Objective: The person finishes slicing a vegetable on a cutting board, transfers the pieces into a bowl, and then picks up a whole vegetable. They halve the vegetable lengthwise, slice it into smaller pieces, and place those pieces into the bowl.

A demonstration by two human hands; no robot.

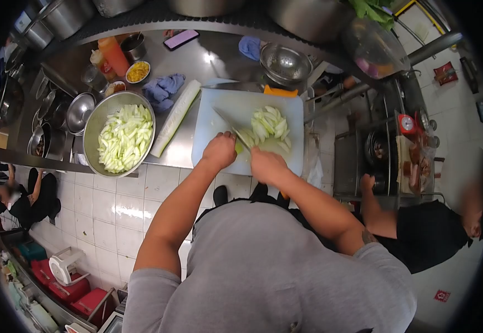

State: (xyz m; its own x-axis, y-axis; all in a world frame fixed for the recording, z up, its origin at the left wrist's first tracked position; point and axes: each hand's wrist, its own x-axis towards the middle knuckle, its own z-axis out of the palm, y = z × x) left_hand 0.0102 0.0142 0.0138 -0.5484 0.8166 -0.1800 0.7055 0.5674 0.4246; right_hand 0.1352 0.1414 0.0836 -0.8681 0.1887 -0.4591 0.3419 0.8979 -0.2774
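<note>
My right hand [269, 166] is closed round the handle of a kitchen knife [226, 119], whose blade slants to the upper left across a white cutting board [208, 116]. Beside the blade, my left hand [220, 151] is closed on a piece of pale green vegetable [239, 147], mostly hidden by the fingers. Cut vegetable slices [270, 123] lie in a pile on the board, right of the knife. Left of the board lies a long, pale, cucumber-like length [176, 118] with green edges. A metal bowl [88, 145] farther left is full of cut pieces.
Behind the board lies another knife with an orange handle [280, 91], near a metal colander [286, 64]. Blue cloths [164, 90], a phone [181, 39] and sauce bottles [113, 55] are on the counter. A shelf edge crosses above. Another person [430, 233] is at the right.
</note>
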